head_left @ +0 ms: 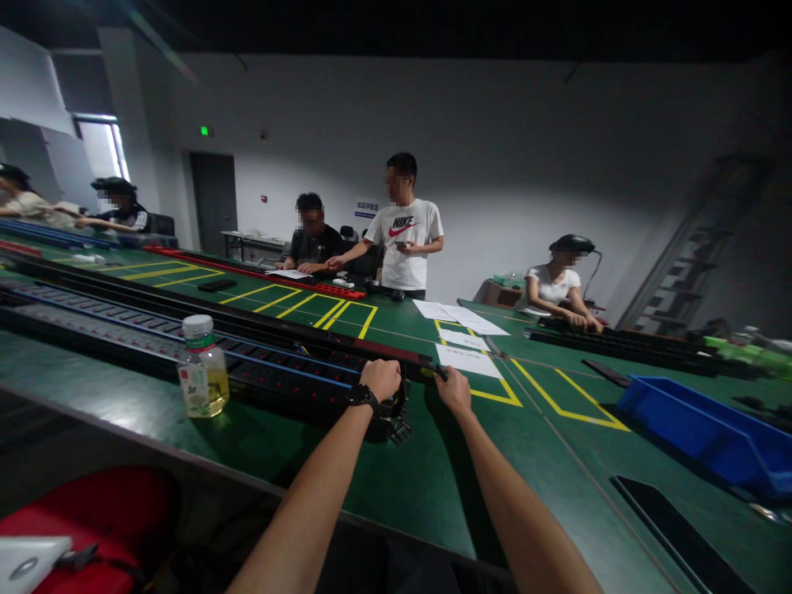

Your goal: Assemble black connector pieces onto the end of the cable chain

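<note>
A long black bar (297, 337) runs from the far left to the space between my hands. My left hand (382, 380), with a black watch (360, 397) on its wrist, is closed at the near side of this bar; its fingertips are hidden. At the bar's right end, my right hand (454, 389) is closed around a small dark piece (440, 372), whose kind I cannot make out. Just in front of the bar lies a long black rail assembly (266, 355) with blue strips and red dots. Its right end carries black clips (400, 431) below my left hand.
A bottle of yellow liquid (203, 367) stands by the rail. Printed papers (467, 360) lie beyond my right hand. To the right are a blue bin (705, 429) and a dark flat tablet-like slab (674, 528). Several people sit or stand around the green table (525, 470).
</note>
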Available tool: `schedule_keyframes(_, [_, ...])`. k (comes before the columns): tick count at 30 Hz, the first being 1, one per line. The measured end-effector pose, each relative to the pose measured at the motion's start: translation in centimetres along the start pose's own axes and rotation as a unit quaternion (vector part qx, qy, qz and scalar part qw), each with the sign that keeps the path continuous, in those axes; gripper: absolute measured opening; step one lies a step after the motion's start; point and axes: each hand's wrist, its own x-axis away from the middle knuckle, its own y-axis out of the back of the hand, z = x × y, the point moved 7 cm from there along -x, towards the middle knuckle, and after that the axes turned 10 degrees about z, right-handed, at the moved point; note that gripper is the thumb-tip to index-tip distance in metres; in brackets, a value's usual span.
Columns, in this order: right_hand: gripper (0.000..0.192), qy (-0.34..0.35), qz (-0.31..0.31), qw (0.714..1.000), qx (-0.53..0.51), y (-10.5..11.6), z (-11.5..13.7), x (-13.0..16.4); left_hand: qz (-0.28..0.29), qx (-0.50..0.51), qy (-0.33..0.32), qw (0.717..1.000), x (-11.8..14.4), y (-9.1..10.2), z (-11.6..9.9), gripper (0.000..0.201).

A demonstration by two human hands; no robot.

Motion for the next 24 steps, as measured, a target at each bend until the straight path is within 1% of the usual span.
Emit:
schedule_keyframes(10, [0.03, -0.003, 0.008, 1.0, 0.008, 0.01, 0.1, 0.23, -0.004, -0.001, 0.0, 1.0, 0.11, -0.01, -0.01, 0.032])
schedule_keyframes(24, [0.031, 0.021, -0.01, 1.0, 0.007, -0.34, -0.19, 0.08, 0.0, -0.006, 0.008, 1.0, 0.06, -0.2, -0.05, 0.033])
